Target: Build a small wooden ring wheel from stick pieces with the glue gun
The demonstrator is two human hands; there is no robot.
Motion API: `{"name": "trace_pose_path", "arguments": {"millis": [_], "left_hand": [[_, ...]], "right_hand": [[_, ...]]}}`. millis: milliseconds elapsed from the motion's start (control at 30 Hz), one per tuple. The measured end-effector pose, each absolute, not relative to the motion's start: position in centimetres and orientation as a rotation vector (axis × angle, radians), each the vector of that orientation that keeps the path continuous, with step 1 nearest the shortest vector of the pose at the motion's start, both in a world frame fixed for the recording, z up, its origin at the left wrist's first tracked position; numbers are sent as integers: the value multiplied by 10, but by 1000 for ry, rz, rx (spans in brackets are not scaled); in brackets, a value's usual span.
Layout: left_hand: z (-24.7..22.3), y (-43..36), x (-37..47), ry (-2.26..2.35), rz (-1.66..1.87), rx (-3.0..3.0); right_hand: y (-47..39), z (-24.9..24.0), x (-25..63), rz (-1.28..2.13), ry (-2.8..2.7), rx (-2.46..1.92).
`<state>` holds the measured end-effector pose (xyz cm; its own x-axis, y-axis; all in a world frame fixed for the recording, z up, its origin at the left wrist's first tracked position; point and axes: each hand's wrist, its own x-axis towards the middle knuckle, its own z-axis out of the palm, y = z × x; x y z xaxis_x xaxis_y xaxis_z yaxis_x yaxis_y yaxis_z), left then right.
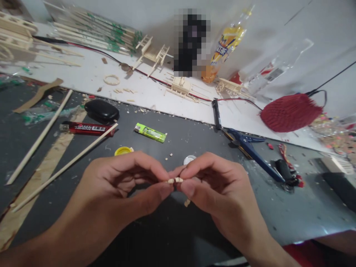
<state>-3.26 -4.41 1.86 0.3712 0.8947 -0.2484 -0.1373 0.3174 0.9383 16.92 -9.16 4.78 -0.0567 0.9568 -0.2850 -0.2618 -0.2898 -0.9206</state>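
Thumb and fingertips of my left hand (125, 189) are pinched on a small pale wooden piece (170, 181). Facing it, my right hand (222, 185) pinches another small wooden piece (178, 180), and the two pieces sit almost end to end between my fingertips. Whether they touch or are joined I cannot tell. Just below my right thumb shows one more little wooden bit (187, 203). Behind my fingers lie a yellow cap (124, 151) and a white cap (190, 160), both partly hidden. A green lighter (150, 132) lies farther back on the dark table.
Wooden sticks (66, 167), a red tube (89, 128) and a black case (101, 110) lie at left. Blue-handled cutters (254, 152) rest at right. Along the back strip stand small wooden models (152, 53), an orange bottle (229, 44) and a red netted object (290, 112).
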Motion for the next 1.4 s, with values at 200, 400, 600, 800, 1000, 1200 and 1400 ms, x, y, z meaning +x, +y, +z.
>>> {"name": "trace_pose_path", "arguments": {"millis": [200,400,600,800,1000,1200,1400], "left_hand": [[18,-43,-32,925,853,1064],[17,-42,-33,896,898,1083],[15,-40,-30,884,900,1111],[11,-44,-32,885,875,1049],[10,-44,-34,900,863,1073],[12,-44,-32,900,879,1076],[16,-40,-30,914,874,1080]], "right_hand": [[-89,49,169,1551,-871,-1220],[-88,48,169,1540,-875,-1220],[-90,45,170,1553,-897,-1207],[-89,45,170,1550,-893,-1206],[-89,45,169,1524,-908,-1261],[-91,46,169,1512,-928,-1292],[-89,45,167,1536,-895,-1286]]}}
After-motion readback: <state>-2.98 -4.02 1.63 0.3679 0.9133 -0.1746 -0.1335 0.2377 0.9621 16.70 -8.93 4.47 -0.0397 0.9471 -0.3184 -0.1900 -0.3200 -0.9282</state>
